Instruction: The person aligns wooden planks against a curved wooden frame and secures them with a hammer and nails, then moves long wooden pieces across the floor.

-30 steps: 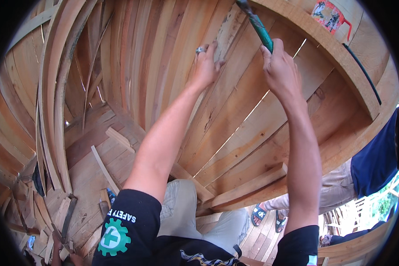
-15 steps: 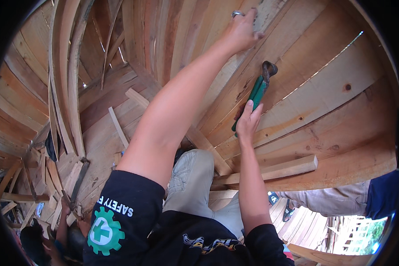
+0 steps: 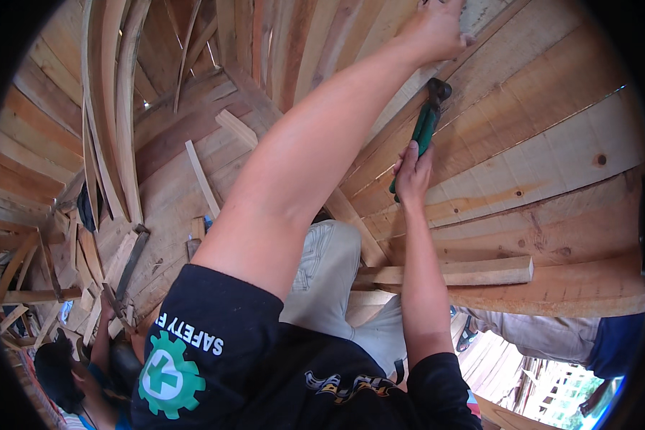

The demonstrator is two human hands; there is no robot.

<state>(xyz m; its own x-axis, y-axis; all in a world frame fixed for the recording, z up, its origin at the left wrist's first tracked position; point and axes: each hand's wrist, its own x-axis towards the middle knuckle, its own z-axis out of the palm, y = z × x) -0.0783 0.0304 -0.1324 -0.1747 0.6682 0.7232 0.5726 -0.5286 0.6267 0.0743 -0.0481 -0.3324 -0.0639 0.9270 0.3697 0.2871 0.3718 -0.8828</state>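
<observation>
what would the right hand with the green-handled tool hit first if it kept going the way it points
Probably the curved wall of pale wooden planks. The right hand aims the green-handled tool up at it, dark head first; depth is unclear, so the head may already touch.

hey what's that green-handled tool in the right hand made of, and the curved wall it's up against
Tool: the grips look like green plastic or rubber coating, smooth and slightly glossy; the dark head looks like metal, probably steel, though it is too small to be sure. It is held in the right hand.
Wall: bare, unpainted wooden planks, with visible grain, knots and seams.
</observation>
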